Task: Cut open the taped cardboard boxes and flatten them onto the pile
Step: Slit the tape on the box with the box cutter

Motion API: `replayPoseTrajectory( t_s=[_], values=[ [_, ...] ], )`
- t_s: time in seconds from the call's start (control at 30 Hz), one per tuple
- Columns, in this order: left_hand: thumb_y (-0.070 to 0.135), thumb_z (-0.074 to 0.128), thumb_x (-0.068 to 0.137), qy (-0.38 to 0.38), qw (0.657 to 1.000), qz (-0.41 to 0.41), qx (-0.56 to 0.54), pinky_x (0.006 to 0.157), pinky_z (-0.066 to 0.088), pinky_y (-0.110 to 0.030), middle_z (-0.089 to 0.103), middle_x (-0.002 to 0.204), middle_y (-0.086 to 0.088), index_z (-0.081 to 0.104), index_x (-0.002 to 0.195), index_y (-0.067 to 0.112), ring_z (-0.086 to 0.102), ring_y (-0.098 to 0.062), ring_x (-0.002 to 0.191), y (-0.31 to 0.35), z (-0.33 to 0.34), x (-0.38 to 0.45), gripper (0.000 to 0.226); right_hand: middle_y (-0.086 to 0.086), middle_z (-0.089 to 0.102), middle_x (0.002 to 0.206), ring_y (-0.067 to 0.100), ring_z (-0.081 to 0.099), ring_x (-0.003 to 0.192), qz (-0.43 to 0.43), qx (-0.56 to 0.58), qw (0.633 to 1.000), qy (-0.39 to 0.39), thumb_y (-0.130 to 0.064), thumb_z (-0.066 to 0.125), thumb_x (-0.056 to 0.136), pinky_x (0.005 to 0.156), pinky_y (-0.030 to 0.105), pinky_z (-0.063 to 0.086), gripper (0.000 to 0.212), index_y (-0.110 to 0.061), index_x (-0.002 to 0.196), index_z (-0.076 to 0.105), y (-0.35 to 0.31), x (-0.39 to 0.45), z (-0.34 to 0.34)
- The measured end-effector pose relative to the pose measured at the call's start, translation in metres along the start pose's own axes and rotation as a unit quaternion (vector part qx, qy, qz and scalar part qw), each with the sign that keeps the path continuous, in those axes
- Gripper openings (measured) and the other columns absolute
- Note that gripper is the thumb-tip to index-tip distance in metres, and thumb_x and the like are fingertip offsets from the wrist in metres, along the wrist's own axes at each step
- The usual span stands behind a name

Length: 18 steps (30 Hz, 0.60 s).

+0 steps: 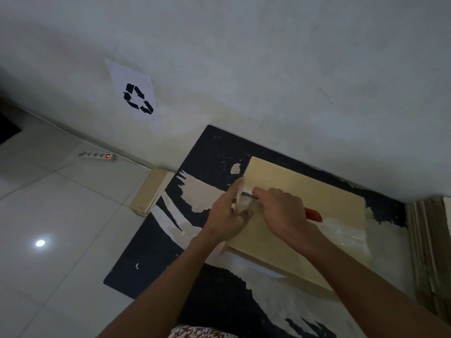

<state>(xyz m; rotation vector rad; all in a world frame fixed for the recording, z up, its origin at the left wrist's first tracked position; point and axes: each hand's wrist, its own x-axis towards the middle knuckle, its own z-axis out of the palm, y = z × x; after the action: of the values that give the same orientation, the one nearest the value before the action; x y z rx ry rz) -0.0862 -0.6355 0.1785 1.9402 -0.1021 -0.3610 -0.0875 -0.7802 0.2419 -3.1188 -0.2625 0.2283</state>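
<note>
Both bare forearms reach in from the near edge. Right hand (283,211) is wrapped round a red-handled box cutter (313,214), blade at the left end of the flat tan cardboard box (305,215) on a worn black mat (146,264). Left hand (227,215) pinches the box's glossy clear tape (244,206).

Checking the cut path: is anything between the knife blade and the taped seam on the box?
Nothing visible. The right hand holds the knife with its blade at the box edge, where the left hand pinches the clear tape.
</note>
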Motion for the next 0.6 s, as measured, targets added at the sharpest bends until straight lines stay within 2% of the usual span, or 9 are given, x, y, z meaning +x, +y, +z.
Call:
replayPoseTrajectory(
  t_s=[0.1,0.2,0.33,0.47,0.6],
  values=[
    [0.028,0.067,0.092,-0.047,0.996,-0.007,0.075,0.098,0.045,-0.033,0.054,0.132,-0.008,0.019,0.156,0.035,0.053,-0.024,0.118,0.002,-0.005,0.006,0.081,0.003,0.060,0.104,0.024,0.060,0.089,-0.010,-0.018,1.000,0.002,-0.021,0.038,0.102,0.066,0.031,0.036,0.027,-0.027,0.125,0.051,-0.003,0.000,-0.001],
    [0.025,0.069,0.090,-0.068,0.993,-0.014,0.095,0.094,0.043,-0.032,0.050,0.137,-0.007,0.028,0.153,0.034,0.050,-0.021,0.117,0.009,-0.014,0.014,0.076,0.005,0.060,0.110,0.026,0.060,0.097,-0.023,-0.053,0.998,-0.001,-0.022,0.041,0.102,0.071,0.032,0.034,0.030,-0.027,0.131,0.049,-0.007,0.006,-0.005],
    [0.023,0.074,0.086,-0.067,0.993,-0.033,0.088,0.082,0.048,-0.031,0.054,0.127,-0.004,0.034,0.143,0.035,0.055,-0.022,0.109,0.012,-0.018,0.018,0.071,0.009,0.060,0.114,0.030,0.060,0.103,-0.043,-0.070,0.997,-0.007,-0.022,0.041,0.102,0.074,0.036,0.034,0.029,-0.024,0.130,0.049,-0.006,0.007,-0.007],
    [0.017,0.072,0.087,-0.068,0.993,-0.072,0.069,0.062,0.053,-0.026,0.048,0.117,-0.002,0.034,0.142,0.039,0.056,-0.025,0.101,0.021,-0.015,0.019,0.070,0.009,0.061,0.113,0.030,0.061,0.101,-0.046,-0.061,0.997,-0.005,-0.021,0.039,0.103,0.074,0.037,0.036,0.026,-0.023,0.125,0.052,0.011,-0.001,-0.002],
    [0.016,0.070,0.089,-0.050,0.993,-0.076,0.075,0.059,0.048,-0.021,0.046,0.117,0.000,0.034,0.143,0.038,0.053,-0.022,0.098,0.025,-0.008,0.014,0.069,0.009,0.061,0.112,0.027,0.061,0.098,-0.053,-0.043,0.998,0.004,-0.022,0.038,0.104,0.073,0.036,0.039,0.026,-0.023,0.127,0.051,0.020,-0.010,0.005]
  ],
)
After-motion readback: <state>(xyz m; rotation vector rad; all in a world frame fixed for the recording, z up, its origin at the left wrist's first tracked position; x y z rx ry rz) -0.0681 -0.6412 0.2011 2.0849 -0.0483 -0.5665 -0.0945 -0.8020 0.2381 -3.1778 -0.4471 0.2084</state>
